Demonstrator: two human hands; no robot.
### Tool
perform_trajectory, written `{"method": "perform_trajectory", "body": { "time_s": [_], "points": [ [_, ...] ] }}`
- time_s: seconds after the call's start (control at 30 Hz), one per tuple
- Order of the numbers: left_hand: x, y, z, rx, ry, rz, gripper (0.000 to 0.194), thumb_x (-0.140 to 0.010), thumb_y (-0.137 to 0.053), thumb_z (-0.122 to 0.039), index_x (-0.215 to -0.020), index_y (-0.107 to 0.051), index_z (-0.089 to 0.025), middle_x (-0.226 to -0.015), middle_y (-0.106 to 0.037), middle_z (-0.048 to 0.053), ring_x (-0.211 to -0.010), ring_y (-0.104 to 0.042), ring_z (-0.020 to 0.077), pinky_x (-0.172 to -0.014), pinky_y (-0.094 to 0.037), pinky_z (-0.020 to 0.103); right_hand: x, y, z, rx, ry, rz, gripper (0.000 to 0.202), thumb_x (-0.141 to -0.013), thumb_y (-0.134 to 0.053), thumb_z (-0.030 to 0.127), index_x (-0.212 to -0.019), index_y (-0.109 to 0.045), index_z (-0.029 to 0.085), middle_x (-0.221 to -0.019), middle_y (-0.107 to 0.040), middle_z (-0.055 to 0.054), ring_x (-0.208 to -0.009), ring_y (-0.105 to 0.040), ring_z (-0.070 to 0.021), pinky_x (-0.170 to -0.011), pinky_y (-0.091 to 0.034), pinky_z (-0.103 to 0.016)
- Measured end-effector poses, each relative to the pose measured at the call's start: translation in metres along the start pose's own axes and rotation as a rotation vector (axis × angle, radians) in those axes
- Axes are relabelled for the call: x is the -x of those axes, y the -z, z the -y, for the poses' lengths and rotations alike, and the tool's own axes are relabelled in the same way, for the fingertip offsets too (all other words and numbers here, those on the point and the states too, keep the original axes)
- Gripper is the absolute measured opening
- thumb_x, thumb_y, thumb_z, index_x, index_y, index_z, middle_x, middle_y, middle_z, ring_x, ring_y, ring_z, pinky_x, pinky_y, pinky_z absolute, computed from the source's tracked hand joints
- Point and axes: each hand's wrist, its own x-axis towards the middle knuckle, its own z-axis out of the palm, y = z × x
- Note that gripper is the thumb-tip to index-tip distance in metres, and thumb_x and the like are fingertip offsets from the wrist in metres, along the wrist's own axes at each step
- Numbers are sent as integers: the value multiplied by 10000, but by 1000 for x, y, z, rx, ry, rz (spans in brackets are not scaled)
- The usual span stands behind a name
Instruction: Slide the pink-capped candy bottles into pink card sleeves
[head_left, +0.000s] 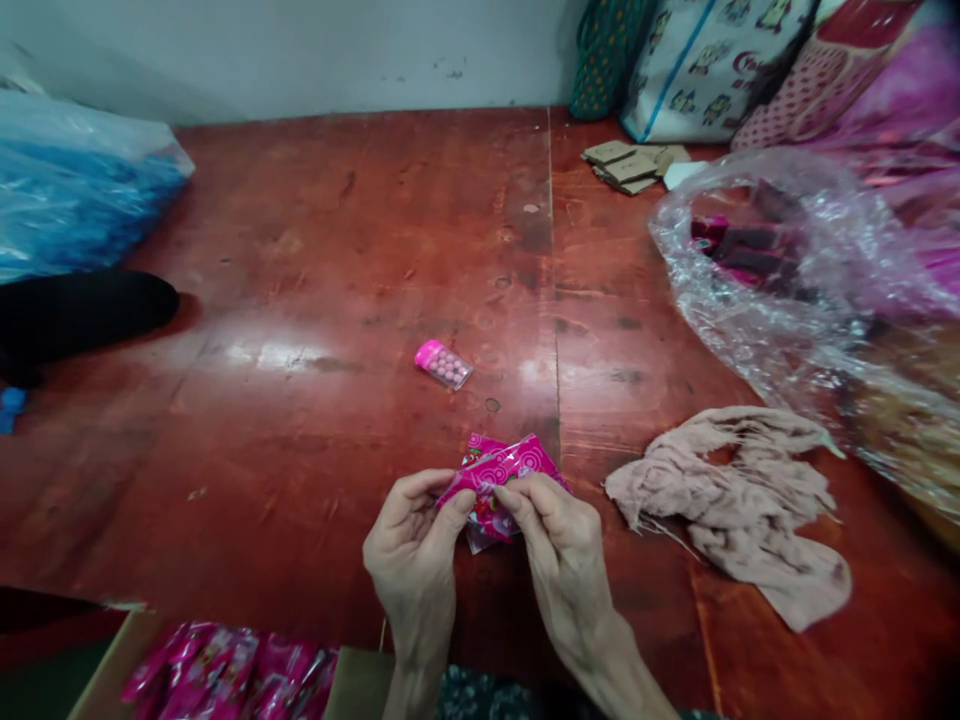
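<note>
Tight pinch on pink packet (504,468): left hand (415,540), right hand (561,540).

A white rectangular bag with a blue stripe and small cartoon figures (709,85) is carrying a reddish crescent-shaped logo, and beside it lettering is beginning with a capital "Y"; the following letters are blurring, as are the smaller marks beneath. Print on the glossy bright-pink plastic packet (531,455) is staying illegible.
</note>
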Motion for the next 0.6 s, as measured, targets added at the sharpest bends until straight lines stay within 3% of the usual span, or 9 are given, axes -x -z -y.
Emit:
{"method": "perform_trajectory", "body": {
  "time_s": [0.17,0.33,0.4,0.5,0.6],
  "points": [
    [-10,9,-4,18,-171,140,183,-682,-668,-41,-793,-650,-186,-921,-661,36,-891,-616,168,-741,-502,250,-6,-5,3,48,88,29,203,-895,-475,158,-725,-586,158,-657,-555,3,-609,-502,-117,-573,-367,-223],
    [-15,18,-5,30,-5,371,102,-702,-656,-78,-718,-683,-175,-926,-672,66,-881,-612,198,-765,-489,302,-9,-3,7,65,84,80,238,-906,-449,190,-723,-599,160,-642,-547,0,-602,-494,-125,-564,-364,-235],
    [-15,19,-5,92,38,335,99,-707,-650,-90,-697,-697,-176,-870,-683,61,-834,-616,192,-750,-486,302,-10,-1,10,5,10,151,232,-904,-459,219,-746,-620,167,-662,-580,-1,-621,-520,-127,-582,-384,-231],
    [-16,17,-6,218,115,174,50,-664,-689,-132,-633,-702,-169,-693,-668,31,-682,-604,151,-652,-490,254,-11,-2,16,-156,-171,254,122,-853,-553,245,-836,-656,181,-730,-652,1,-665,-577,-138,-617,-433,-228],
    [-19,17,-7,308,268,-11,78,-559,-765,-185,-574,-695,-153,-570,-639,7,-548,-564,104,-551,-477,201,-12,-5,22,-203,-245,272,129,-838,-571,260,-827,-675,183,-732,-668,2,-674,-595,-147,-629,-451,-238]
  ]
}}
